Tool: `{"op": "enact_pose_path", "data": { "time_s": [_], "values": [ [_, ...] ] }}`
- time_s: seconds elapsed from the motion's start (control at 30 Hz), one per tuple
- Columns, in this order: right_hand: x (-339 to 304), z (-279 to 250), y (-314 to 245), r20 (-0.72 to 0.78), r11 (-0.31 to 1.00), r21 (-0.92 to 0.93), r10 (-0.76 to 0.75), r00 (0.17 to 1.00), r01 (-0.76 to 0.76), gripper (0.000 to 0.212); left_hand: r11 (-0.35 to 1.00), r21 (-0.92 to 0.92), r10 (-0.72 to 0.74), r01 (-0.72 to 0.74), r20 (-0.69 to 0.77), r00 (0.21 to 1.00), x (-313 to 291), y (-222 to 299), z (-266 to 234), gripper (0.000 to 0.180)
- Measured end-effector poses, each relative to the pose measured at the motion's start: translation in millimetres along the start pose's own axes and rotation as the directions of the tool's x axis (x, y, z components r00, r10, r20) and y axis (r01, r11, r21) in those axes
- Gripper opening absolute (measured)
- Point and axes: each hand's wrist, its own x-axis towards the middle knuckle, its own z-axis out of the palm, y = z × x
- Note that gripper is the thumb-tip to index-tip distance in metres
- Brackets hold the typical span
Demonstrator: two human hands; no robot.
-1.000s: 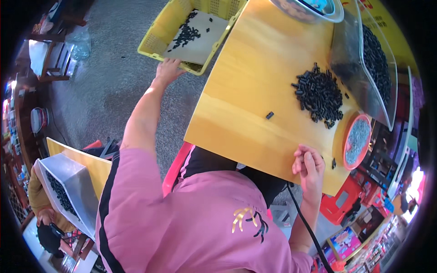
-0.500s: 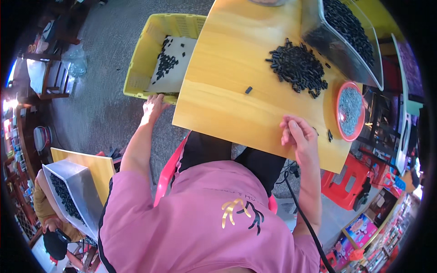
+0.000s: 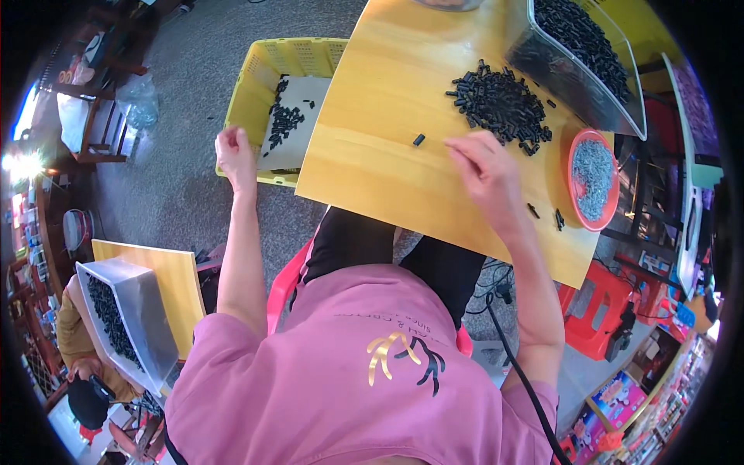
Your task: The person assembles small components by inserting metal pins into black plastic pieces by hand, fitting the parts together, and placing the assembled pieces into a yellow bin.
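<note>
My left hand [image 3: 235,155] is at the near left corner of a yellow crate [image 3: 244,91], fingers curled in. Whether it touches the rim or holds anything, I cannot tell. Short black cylindrical pieces [image 3: 285,120] lie scattered on a pale sheet inside the crate. Above the wooden tabletop [image 3: 380,174], my right hand [image 3: 488,174] points leftward with its fingers drawn together; anything between them is hidden. A lone black piece [image 3: 418,139] rests left of its fingertips. Beyond that hand spreads a pile of black pieces [image 3: 500,105].
A clear bin [image 3: 589,58] full of black pieces stands at the far right. Near the right edge sits a red bowl [image 3: 575,182] of small silvery metal parts, with loose black pieces [image 3: 559,219] beside it. A co-worker [image 3: 89,349] sits by another bin [image 3: 147,310] at lower left.
My left hand has moved off the crate's near rim to its left corner, and the crate is slightly closer to me. My right hand has moved inward over the tabletop, fingers drawing together.
</note>
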Motion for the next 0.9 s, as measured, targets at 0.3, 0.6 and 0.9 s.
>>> {"op": "enact_pose_path", "data": {
  "time_s": [0.3,0.6,0.9],
  "values": [
    [21,30,4,0.129,0.929,-0.245,-0.252,0.959,0.278,0.021,0.898,-0.420,0.293,-0.131,0.348,0.890,-61,175,2,0.019],
    [-14,-6,-33,0.184,0.648,0.662,0.347,0.920,-0.377,0.019,0.678,-0.634,0.314,0.372,0.707,0.633,-140,238,33,0.021],
    [-43,-27,-33,-0.107,0.740,0.656,0.290,0.951,-0.151,0.017,0.468,-0.503,0.287,0.727,0.864,0.413,-148,270,49,0.020]
  ]
}}
